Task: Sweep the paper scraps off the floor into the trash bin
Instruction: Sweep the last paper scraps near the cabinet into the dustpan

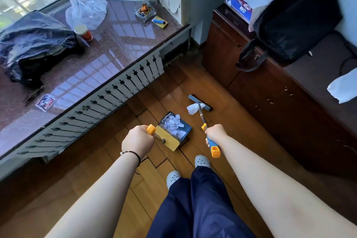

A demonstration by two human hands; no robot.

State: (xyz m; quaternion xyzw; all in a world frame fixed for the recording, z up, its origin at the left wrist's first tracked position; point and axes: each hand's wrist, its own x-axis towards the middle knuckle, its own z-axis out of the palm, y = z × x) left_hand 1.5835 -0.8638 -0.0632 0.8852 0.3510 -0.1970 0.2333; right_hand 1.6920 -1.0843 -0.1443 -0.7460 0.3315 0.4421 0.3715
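Along the left of the frame runs a stone windowsill (119, 44) with a dark bundle, a clear plastic bag (86, 10) and a small jar on it; none of it belongs to the job.

Just left of centre, the left hand (138, 141) has its fingers curled tight around the orange-capped handle of the dustpan (174, 131). The pan rests on the wooden floor (154, 102) at centre frame, and a heap of white paper scraps (173, 123) already lies inside it, behind the yellow comb edge. So most of the sweeping looks done.

Right of that, one larger crumpled scrap (194, 108) lies on the floor, touching the broom (201, 103) near its blue head and just beyond the pan's open mouth. It still has to be pushed in.

The right hand (215, 134) grips the broom's blue handle, fingers wrapped round it, the orange end sticking out toward the camera.

At far right stands a dark wooden cabinet (270, 92) with a black bag on top. No trash bin is in view, so emptying the pan remains entirely ahead.
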